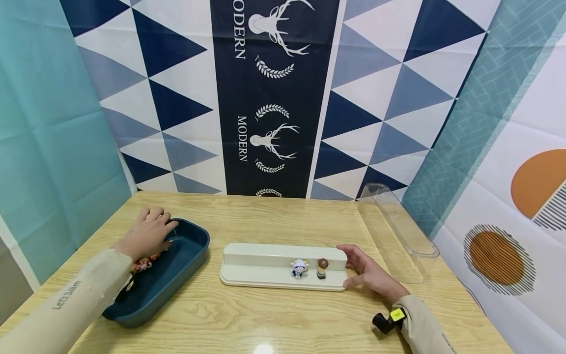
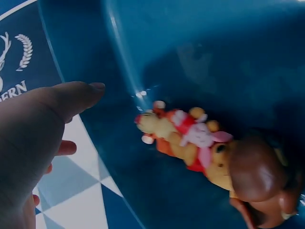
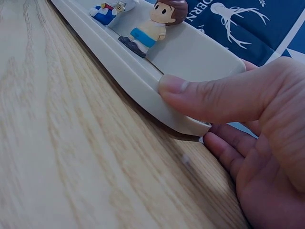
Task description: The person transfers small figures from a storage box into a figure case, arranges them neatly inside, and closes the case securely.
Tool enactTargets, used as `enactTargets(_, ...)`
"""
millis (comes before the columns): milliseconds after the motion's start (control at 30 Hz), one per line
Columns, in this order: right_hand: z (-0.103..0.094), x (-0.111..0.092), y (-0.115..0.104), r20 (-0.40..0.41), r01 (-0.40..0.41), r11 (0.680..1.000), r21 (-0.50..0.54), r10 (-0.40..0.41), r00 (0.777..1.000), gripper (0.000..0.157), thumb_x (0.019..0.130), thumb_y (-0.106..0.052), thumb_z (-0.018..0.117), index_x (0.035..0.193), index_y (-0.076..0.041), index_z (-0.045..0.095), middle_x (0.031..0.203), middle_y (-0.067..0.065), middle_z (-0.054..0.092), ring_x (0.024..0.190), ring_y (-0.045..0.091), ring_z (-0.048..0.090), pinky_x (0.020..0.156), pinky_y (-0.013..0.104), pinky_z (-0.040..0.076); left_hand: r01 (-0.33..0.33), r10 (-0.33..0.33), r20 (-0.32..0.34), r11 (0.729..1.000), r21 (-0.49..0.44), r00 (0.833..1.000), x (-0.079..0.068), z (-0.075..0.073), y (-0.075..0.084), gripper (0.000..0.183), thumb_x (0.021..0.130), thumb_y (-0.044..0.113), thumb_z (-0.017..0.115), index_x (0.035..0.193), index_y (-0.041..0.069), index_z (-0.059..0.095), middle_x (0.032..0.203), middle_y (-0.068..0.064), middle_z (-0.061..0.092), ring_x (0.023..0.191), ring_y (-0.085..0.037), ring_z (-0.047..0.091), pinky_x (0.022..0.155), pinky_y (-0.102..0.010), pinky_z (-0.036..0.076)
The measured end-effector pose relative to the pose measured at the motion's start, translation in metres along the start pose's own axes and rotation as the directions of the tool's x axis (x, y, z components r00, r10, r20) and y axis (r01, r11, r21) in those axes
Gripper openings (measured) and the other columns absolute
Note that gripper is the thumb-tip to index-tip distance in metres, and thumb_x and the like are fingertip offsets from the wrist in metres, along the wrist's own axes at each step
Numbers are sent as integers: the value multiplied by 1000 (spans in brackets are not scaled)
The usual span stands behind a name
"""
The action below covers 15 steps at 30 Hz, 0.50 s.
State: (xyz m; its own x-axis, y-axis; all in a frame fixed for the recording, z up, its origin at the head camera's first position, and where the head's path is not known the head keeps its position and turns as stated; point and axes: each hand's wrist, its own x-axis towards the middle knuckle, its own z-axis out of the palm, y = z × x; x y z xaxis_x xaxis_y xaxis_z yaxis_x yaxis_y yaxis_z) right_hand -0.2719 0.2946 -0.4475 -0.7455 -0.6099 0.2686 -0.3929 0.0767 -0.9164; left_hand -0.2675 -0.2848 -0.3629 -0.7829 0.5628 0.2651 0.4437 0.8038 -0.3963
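My left hand (image 1: 147, 234) is over the far left rim of a dark blue bin (image 1: 183, 275), fingers spread and holding nothing. In the left wrist view, several toy figures (image 2: 209, 152) lie on the bin's floor, among them a yellow bear and a brown-topped one. With my right hand (image 1: 371, 273) I grip the right end of a cream stepped display stand (image 1: 261, 272), thumb on its front edge and other fingers at its back and underside. On its lower step stand a figure in a white horned hood (image 1: 299, 269) and a brown-haired boy figure (image 3: 147, 28).
A clear plastic cover (image 1: 395, 226) lies on the wooden table (image 1: 265, 319) at the back right. Patterned cloth (image 1: 269, 98) hangs behind the table and along both sides. A small black device with a yellow label (image 1: 391, 318) is on my right wrist.
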Motion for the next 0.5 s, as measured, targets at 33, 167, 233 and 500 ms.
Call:
enactTargets(33,0,0,0,-1,-1,1000,-1,1,1000,87,76,9,77,145,14,25,136,-10,51,117,6,55,97,20,44,-8,8,5,1000,14,1000,0,2,-1,45,76,34,85,108,8,68,101,-16,58,99,-36,50,81,-53,39)
enactTargets(167,-1,0,-1,-6,-3,1000,-3,3,1000,86,76,9,77,145,13,26,136,-9,51,117,6,55,97,20,44,-38,37,12,998,57,999,-3,10,-3,32,77,34,84,93,10,69,97,-15,58,94,-34,48,78,-50,38)
enactTargets(233,-1,0,-1,-6,-3,1000,-3,3,1000,86,76,9,77,145,13,26,136,-9,51,117,6,55,97,20,45,-44,44,7,997,68,999,-5,13,-4,29,77,34,83,85,11,68,95,-14,57,92,-33,47,77,-48,37)
enactTargets(500,0,-1,0,4,10,1000,13,-10,1000,86,75,11,76,144,15,24,135,-9,52,116,7,56,97,20,45,-70,72,-11,990,122,997,-13,24,-1,29,74,33,83,69,11,66,95,-15,58,91,-31,45,78,-46,36)
